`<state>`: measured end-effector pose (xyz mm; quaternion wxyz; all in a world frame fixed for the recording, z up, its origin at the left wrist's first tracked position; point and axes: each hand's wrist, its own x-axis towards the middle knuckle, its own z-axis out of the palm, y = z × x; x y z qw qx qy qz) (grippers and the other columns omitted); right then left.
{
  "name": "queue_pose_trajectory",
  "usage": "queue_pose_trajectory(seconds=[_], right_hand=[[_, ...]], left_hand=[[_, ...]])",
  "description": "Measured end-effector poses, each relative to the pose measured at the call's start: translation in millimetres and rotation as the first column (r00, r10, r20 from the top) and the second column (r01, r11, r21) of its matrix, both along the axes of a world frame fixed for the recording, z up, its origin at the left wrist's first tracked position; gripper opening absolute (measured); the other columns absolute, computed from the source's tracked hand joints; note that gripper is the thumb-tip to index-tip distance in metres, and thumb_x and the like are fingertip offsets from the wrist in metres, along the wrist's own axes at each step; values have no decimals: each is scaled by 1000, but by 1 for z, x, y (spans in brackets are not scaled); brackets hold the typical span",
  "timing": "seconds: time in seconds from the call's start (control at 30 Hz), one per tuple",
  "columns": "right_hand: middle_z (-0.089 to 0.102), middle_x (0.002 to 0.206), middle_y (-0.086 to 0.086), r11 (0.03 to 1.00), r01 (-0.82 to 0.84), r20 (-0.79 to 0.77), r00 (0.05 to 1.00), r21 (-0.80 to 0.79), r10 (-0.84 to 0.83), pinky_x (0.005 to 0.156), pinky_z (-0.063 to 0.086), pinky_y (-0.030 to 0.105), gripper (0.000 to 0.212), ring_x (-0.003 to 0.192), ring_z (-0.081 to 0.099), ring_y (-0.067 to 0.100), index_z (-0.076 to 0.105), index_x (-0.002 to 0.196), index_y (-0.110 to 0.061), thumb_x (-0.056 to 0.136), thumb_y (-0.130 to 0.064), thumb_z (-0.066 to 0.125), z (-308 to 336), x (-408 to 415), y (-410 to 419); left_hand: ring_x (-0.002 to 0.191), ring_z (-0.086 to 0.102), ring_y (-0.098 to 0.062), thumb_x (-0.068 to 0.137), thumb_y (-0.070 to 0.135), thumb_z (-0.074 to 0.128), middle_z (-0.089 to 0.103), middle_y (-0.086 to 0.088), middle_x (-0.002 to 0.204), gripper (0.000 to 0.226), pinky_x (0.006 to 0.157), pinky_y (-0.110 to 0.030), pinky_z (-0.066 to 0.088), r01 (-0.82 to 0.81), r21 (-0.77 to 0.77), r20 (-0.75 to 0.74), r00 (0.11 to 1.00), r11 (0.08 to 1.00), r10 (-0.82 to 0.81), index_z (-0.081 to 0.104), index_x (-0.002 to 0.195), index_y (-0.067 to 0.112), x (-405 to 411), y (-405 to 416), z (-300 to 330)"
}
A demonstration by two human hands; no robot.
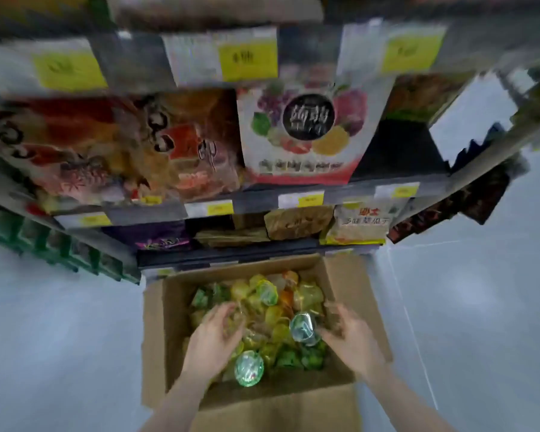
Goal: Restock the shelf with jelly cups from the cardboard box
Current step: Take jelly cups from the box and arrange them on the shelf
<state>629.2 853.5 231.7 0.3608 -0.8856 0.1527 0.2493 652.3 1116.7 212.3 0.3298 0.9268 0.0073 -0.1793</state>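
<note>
Cardboard box [156,332] is sitting open on the floor at 6 o'clock, flaps folded outward, touching the shelf [231,255] base at its 12 o'clock edge. Jelly cups [272,310] are lying jumbled inside: yellow, green, orange, some showing foil lids.

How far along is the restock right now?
Early, by the look of it. The cardboard box is open and full of jelly cups. Both hands, the left hand and right hand, are down among them, gathering. No loose jelly cups show on the shelf, so nearly all remains.
</note>
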Motion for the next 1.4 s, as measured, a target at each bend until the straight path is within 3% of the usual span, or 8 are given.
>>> queue_pose_trajectory(seconds=[0.17,0.33,0.53,0.67,0.97,1.1,1.23,1.4], right_hand=[[57,122,-2,999,-42,-55,998,-3,42,85,48,30,48,102,59,17,49,129,-27,85,-31,66,-126,-17,6],[49,131,2,993,-97,1,995,-68,98,101,35,29,60,123,43,21,45,134,-18,81,-24,71,-222,-8,6],[28,151,-1,989,-122,146,980,-79,132,117,16,34,85,141,17,19,25,146,-28,78,-17,73,-307,28,4],[23,153,-3,975,-172,155,969,-138,192,116,10,36,91,141,14,18,17,147,-35,77,-19,74,-343,42,0],[37,145,-8,950,-208,235,936,-233,263,108,15,33,84,135,27,12,23,145,-31,76,-35,72,-346,38,-10],[43,141,-8,994,-81,284,954,-76,99,109,21,36,83,131,38,15,29,143,-28,74,-37,75,-317,36,-5],[41,145,-2,979,-195,139,970,-59,201,111,27,35,81,134,38,16,25,146,-26,80,-30,72,-299,30,-2],[44,143,2,991,-131,68,989,15,130,107,33,29,80,132,40,19,27,146,-21,81,-17,72,-329,31,-4]], left_hand=[[77,55,-9,86,31,64,60,4,100,38,62,-28,46,-80,47,-101,991,996,84,54,122,22,-39,13,-126],[108,57,-18,80,35,70,55,1,119,54,84,-36,52,-46,-29,-66,997,999,44,49,127,19,-42,-4,-223],[137,25,-26,70,48,75,25,-8,149,107,106,-45,38,24,51,103,994,998,-30,6,149,29,29,-50,-300],[140,21,-27,70,51,74,18,-8,153,114,110,-43,32,93,217,85,990,972,-114,-8,147,35,50,-71,-334],[115,46,-23,65,38,79,25,-2,133,100,77,-27,51,103,60,153,982,993,-111,16,143,43,52,-74,-336],[120,40,-21,62,36,79,21,2,130,100,87,-32,51,69,-8,126,990,998,-67,16,141,45,49,-61,-294],[123,38,-23,61,35,80,21,2,129,103,94,-34,49,24,-34,73,997,999,-21,17,141,44,37,-51,-256],[126,35,-22,64,35,79,18,4,129,100,93,-37,49,12,47,11,1000,999,-12,17,141,42,14,-25,-288]])
